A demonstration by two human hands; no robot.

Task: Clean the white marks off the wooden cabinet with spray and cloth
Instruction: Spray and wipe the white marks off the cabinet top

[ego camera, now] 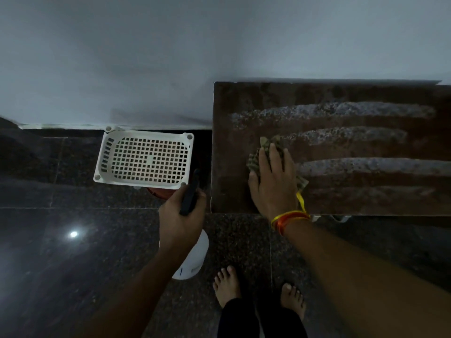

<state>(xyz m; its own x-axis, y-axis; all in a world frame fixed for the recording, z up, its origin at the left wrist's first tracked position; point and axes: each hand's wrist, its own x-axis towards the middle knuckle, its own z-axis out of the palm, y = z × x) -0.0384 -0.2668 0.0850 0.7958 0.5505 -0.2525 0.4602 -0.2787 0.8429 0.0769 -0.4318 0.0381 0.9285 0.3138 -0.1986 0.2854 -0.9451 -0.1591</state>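
The brown wooden cabinet top [366, 93] fills the right of the view, against the wall. Several long whitish streaks [341, 111] run across it from left to right. My right hand [273, 181] lies flat near the cabinet's left front corner, pressing a greenish checked cloth [255, 159] onto the wood at the left ends of the streaks. My left hand [180, 215] hangs left of the cabinet over the floor, gripping a spray bottle by its black trigger head [190, 196]; the white bottle body [195, 257] shows below my wrist.
A white perforated plastic basket [144, 158] sits on something reddish beside the cabinet's left edge, near the wall. The floor [73, 264] is dark polished granite. My bare feet [227, 284] stand in front of the cabinet. A pale wall [219, 45] rises behind.
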